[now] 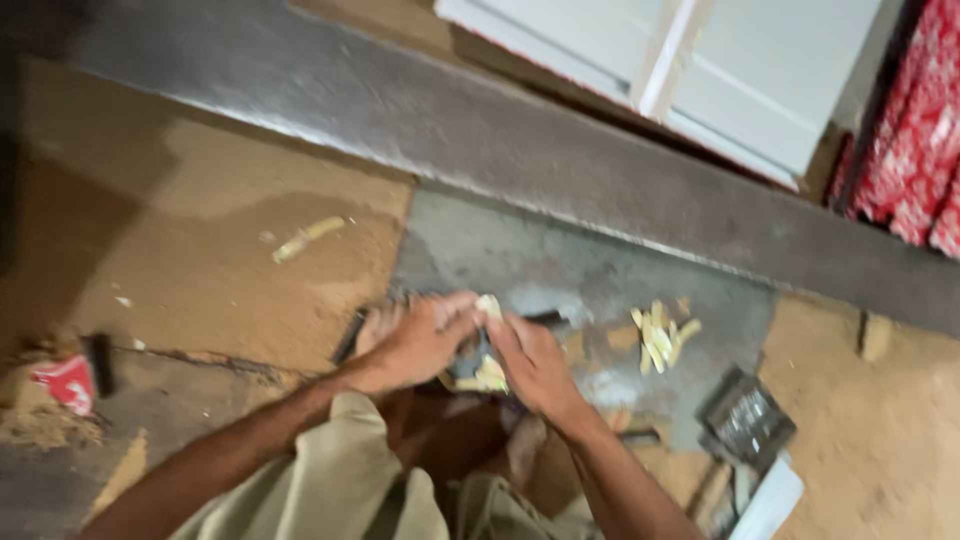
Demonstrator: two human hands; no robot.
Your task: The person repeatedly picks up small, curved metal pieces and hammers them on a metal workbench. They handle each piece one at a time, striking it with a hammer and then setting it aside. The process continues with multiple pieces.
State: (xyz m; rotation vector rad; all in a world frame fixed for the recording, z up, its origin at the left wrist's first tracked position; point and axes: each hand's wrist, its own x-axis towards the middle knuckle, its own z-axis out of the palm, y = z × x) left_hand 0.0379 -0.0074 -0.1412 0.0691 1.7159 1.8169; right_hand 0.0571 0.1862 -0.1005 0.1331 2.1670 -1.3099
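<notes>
My left hand (415, 340) and my right hand (535, 365) meet over a grey stone slab (560, 265), both closed around a pale yellow strip (489, 306) that sticks up between them. More pale pieces (490, 376) show under the fingers. A dark, thin tool (548, 319) pokes out beside my right hand, and another dark bar (350, 336) lies by my left wrist. The picture is blurred, so which hand grips the tool is unclear. My khaki-clad knees (350, 480) are below.
A heap of pale chips (660, 336) lies on the slab to the right. On the sandy ground are a pale stick (306, 238), a red packet (66, 381) and a dark ribbed block (746, 420). Behind runs a grey step (500, 140), with a white door (740, 70) and red patterned cloth (915, 130).
</notes>
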